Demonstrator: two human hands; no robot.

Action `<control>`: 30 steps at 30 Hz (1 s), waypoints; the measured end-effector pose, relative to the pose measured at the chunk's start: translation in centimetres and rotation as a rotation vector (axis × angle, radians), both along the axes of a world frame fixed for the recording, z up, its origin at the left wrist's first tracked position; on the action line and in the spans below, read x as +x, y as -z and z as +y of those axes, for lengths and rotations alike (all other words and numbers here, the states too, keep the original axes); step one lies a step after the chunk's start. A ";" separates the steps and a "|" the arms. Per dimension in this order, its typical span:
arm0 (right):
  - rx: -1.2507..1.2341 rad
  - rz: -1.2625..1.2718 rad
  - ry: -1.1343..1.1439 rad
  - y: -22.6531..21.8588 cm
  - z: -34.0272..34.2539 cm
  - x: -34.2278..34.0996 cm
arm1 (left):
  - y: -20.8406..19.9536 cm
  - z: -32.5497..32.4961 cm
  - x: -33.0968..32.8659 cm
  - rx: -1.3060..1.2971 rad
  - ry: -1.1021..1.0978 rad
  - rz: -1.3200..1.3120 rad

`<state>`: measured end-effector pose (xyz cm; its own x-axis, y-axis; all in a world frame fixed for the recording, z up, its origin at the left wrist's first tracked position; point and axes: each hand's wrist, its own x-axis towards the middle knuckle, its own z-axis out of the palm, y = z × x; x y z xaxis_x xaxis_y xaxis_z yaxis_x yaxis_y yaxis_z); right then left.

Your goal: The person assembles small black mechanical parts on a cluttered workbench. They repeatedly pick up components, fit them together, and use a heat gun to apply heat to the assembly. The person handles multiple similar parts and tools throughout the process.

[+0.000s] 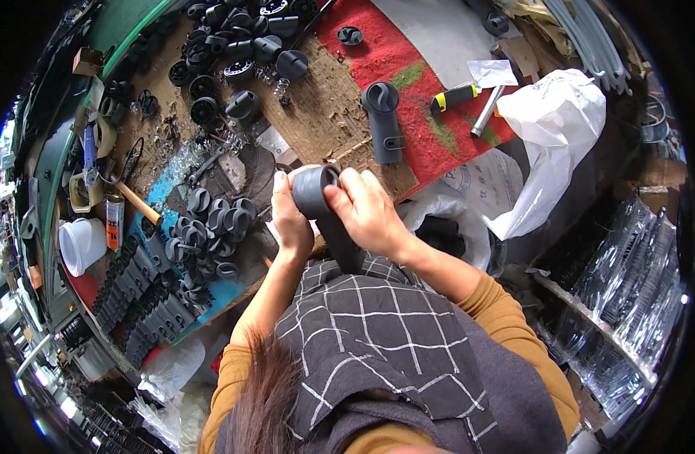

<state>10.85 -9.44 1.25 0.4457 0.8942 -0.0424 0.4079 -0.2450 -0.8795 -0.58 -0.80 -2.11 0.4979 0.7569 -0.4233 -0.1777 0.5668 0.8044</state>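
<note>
Both hands are closed around a dark grey plastic tube part with a round ring-like head (311,194), held in front of my body with its tube slanting down toward my lap. My left hand (290,219) grips the head from the left side. My right hand (371,210) wraps it from the right, its thumb pressed at the opening in the head. A similar dark grey tube part (384,125) lies on the red cloth (430,144) just beyond my right hand. Left of my hands, several curved black plastic parts (219,219) are heaped on the bench.
Round black caps (241,72) and metal springs cover the far bench. Rows of black parts (147,303) line the near left, by a white tub (82,246), a spray can (114,221) and a hammer (139,204). A yellow-black cutter (453,98) lies near a white plastic bag (551,129).
</note>
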 end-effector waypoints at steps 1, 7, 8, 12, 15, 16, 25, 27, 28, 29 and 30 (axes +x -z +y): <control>0.029 -0.033 -0.001 0.1 -0.1 -0.2 | -0.1 0.0 0.0 -0.077 0.008 -0.046; 0.055 -0.083 -0.022 0.5 -1.3 0.2 | 0.2 0.0 0.4 -0.306 0.032 -0.058; 0.065 -0.093 -0.010 0.6 -1.6 0.2 | 0.3 0.1 0.5 -0.287 0.006 -0.049; -0.042 -0.012 -0.030 0.7 -2.8 -1.4 | 0.8 1.0 1.0 -0.302 -0.039 -0.018; -0.024 -0.069 -0.020 1.3 -3.4 -2.5 | 1.3 1.8 1.1 -0.373 -0.058 0.038; -0.009 -0.044 -0.018 1.5 -3.6 -2.4 | 1.4 2.0 1.1 -0.380 -0.056 0.057; 0.081 0.174 0.241 7.1 0.0 4.0 | 1.7 1.0 2.0 0.411 0.075 0.158; -0.247 -0.399 0.533 9.8 2.5 6.3 | 1.7 1.2 2.1 0.426 0.080 0.237; -0.376 -0.419 0.633 11.1 3.5 6.9 | 1.8 1.2 2.2 0.430 0.077 0.244; -0.528 -0.363 0.631 12.0 4.0 7.8 | 1.8 1.2 2.2 0.424 0.080 0.259; -0.531 -0.353 0.594 12.6 4.2 8.2 | 1.7 1.2 2.2 0.474 0.111 0.414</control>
